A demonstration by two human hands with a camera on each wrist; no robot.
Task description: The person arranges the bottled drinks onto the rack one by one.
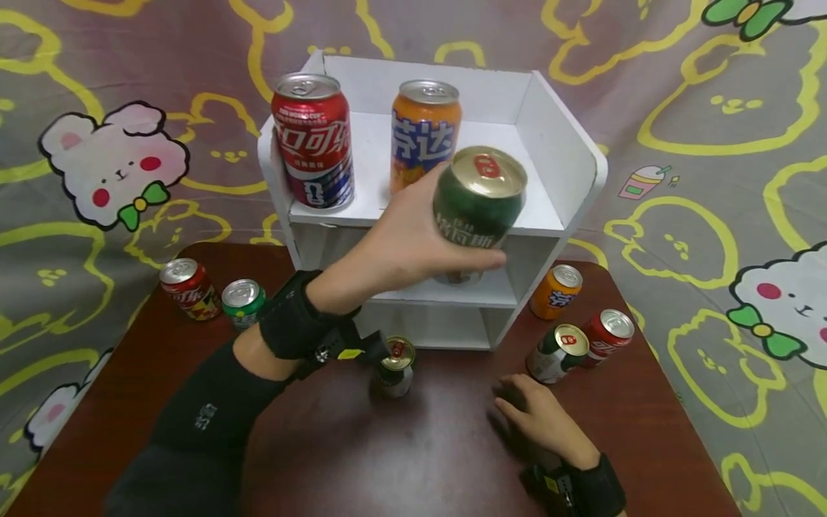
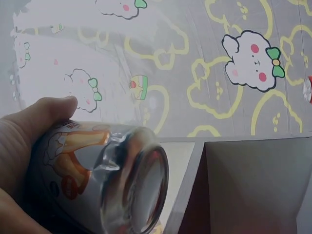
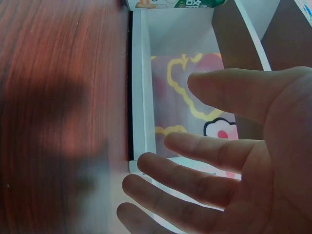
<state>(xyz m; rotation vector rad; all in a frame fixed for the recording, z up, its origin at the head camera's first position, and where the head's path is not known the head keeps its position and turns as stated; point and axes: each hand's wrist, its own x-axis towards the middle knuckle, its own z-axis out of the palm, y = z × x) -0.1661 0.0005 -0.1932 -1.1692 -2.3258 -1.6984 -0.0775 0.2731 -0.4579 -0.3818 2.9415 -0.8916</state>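
Observation:
My left hand grips a dark green drink can with a gold top, held up in front of the white shelf's top level. In the left wrist view, the same can lies tilted in the hand, its silver base facing away. Behind it on the top level stand an orange can and a taller-looking red can. Low over the table, my right hand holds nothing, its fingers spread in the right wrist view. Nearest to it is another green can with a gold top.
A third gold-topped can stands before the shelf, partly behind the left wrist strap. At left on the brown table are a red can and a green can. An orange can and a red can stand at right.

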